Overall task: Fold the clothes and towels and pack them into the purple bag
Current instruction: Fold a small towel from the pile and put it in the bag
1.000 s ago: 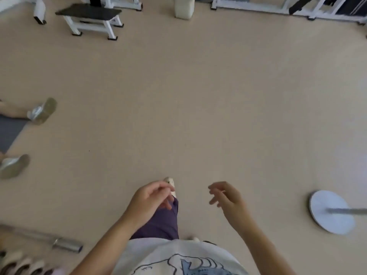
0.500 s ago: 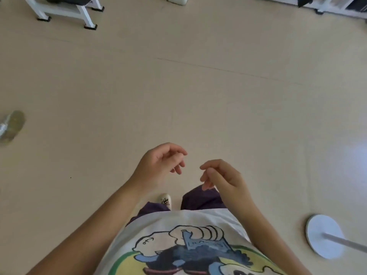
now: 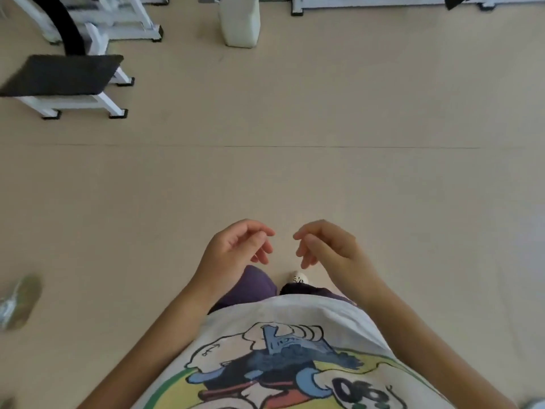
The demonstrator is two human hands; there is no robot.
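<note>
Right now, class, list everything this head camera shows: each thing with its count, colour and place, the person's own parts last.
Floor: one, beige, fills the view.
Bench: one, black pad on white legs, upper left.
Frames: white, along the top edge; count unclear.
Block: one, off-white, top centre.
Blurred object: one, silvery-green, left edge; cannot tell what it is.
Bag, clothes, towels: none in view.
Shirt: one, white with cartoon print, bottom centre.
Trousers: purple, below the hands.
Shoe: one showing, white.
Left hand: loosely curled, empty.
Right hand: loosely curled, empty.

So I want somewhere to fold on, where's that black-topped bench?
In the head view the black-topped bench stands on the floor at the far upper left, on the person's left, well beyond the left hand.
</note>
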